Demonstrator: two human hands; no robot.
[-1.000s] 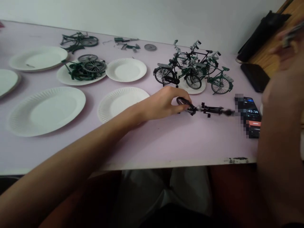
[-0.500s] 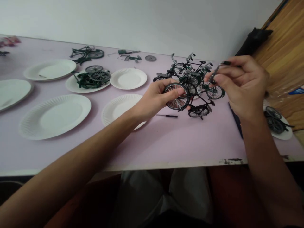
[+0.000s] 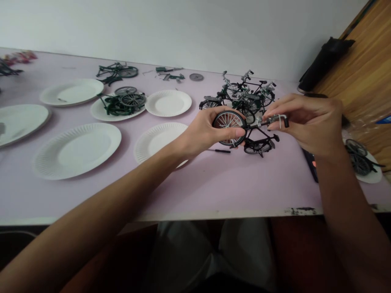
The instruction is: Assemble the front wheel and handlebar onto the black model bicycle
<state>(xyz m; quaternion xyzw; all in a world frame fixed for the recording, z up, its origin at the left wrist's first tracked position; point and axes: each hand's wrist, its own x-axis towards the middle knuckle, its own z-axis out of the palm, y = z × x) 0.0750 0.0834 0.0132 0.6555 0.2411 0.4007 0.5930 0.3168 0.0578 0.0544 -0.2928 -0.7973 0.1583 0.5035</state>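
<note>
A black miniature bicycle is held above the table, its front wheel turned toward my left hand. The thumb of that hand lies across the spoked wheel and the fingers wrap behind it. My right hand pinches small silver handlebars with black grips. The stem end of the handlebars is at the front of the bicycle frame, by the wheel; whether it is seated there I cannot tell. Behind my hands, several assembled miniature bicycles stand close together.
White paper plates spread across the left; one plate bears dark green bicycle parts. A screwdriver lies below my left hand. Loose parts sit near the wall. At the right are a black pouch and another plate with parts.
My right hand has come down and leftward with the handlebars, bringing them from above to the front of the bicycle. My left hand keeps its hold on the wheel. The view has shifted slightly.
</note>
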